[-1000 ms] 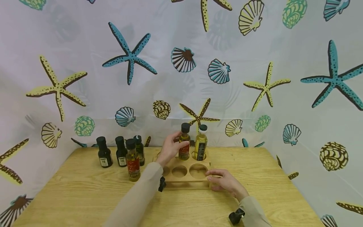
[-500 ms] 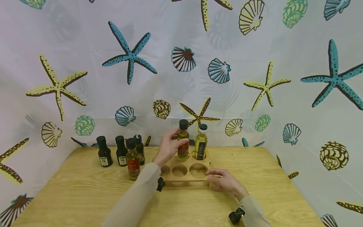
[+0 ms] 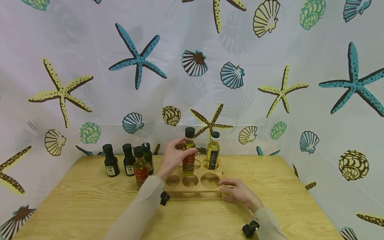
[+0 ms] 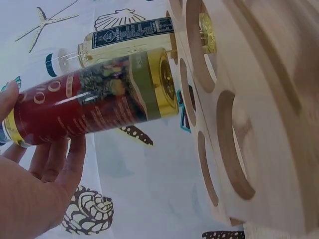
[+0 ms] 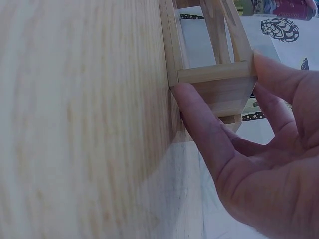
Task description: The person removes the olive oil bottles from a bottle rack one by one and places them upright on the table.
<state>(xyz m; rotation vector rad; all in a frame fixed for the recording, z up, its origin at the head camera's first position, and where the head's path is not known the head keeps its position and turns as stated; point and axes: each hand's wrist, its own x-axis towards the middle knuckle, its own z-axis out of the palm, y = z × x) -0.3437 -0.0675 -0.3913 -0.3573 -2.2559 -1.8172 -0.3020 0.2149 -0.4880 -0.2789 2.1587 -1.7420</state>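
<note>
My left hand (image 3: 173, 159) grips an oil bottle (image 3: 188, 159) with a red label and black cap by its upper part, thumb on one side and fingers on the other. In the left wrist view this bottle (image 4: 94, 97) has its gold base clear of the wooden bottle rack (image 4: 279, 164), facing the round holes. A pale yellow oil bottle (image 3: 213, 155) stands in the rack's back right hole. My right hand (image 3: 238, 193) holds the rack's right end; in the right wrist view, fingertips touch the end of the rack (image 5: 214, 74) at its top edge and low by the table.
Left of the rack (image 3: 195, 191) stand two dark bottles (image 3: 111, 163) (image 3: 129, 161), a red-labelled oil bottle (image 3: 141, 170) and a dark green bottle (image 3: 148, 158) behind it. A patterned curtain (image 3: 180, 96) hangs behind the wooden table (image 3: 75, 206).
My left hand has moved the red-labelled bottle out of the back row, leftward and toward me, over the rack's middle. The right hand stays in place at the rack's end.
</note>
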